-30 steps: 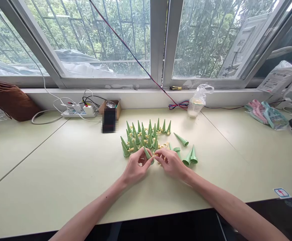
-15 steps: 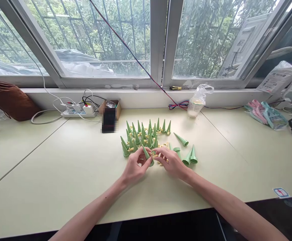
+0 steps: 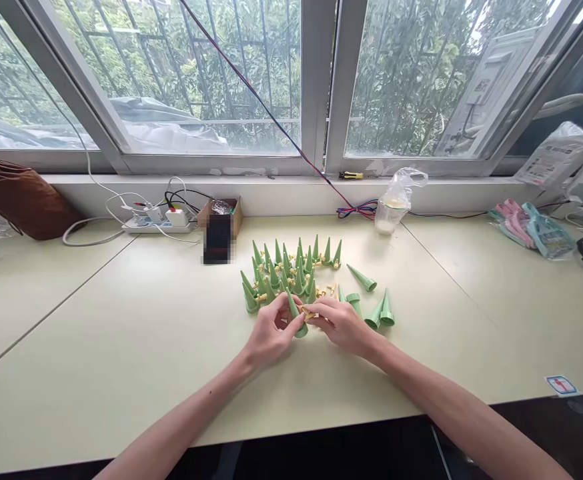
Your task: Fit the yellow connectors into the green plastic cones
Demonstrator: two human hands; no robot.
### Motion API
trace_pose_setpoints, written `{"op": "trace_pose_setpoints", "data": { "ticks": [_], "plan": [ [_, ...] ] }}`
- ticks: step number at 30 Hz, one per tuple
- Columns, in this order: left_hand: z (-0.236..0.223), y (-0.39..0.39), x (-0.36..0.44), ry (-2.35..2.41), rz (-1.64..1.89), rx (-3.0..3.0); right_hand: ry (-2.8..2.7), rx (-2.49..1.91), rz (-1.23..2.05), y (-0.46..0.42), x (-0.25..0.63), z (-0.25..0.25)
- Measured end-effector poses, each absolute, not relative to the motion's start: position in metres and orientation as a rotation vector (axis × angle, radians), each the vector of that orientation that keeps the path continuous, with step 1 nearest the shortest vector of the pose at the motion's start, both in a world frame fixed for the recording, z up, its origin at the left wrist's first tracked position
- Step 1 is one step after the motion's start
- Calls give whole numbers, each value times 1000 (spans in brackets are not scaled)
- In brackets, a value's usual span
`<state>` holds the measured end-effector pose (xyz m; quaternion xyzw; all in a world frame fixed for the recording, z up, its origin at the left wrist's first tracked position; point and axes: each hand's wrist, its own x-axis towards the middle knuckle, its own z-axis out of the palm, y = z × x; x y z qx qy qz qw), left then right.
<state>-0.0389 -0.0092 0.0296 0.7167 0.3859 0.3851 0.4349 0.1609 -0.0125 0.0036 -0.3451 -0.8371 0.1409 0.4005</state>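
My left hand (image 3: 273,331) is closed around a green plastic cone spike (image 3: 292,305), its tip pointing up and leaning slightly left. Fingers of my right hand (image 3: 343,325) pinch a small yellow valve-like piece (image 3: 307,314) against the side of that cone. Whether the piece is fixed into the cone cannot be seen. Just beyond both hands stand several green cones (image 3: 273,275) with yellow pieces at their bases. Loose yellow pieces (image 3: 331,289) lie behind my right hand, partly hidden by it. Right of it are several plain green cones (image 3: 386,311), some lying over.
A bagged cup (image 3: 385,217) stands by the window ledge. At the back left are a small cardboard box (image 3: 235,219), a pixelated dark object (image 3: 218,240) and a power strip (image 3: 159,226) with cables. Packaged pink and teal items (image 3: 536,225) lie far right.
My right hand has shifted slightly left and its fingers have closed in on the yellow piece at the cone. The held cone has moved a little right and down.
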Motion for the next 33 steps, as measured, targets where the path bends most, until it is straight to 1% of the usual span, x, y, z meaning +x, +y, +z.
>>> {"op": "trace_pose_setpoints", "data": {
  "ticks": [16,33],
  "plan": [
    [23,-10,-39,993,953,1864,-2207,-954,402,-16,160,7],
    [22,-10,-39,968,988,1920,-2268,-1016,375,-17,160,8]
  ]
}}
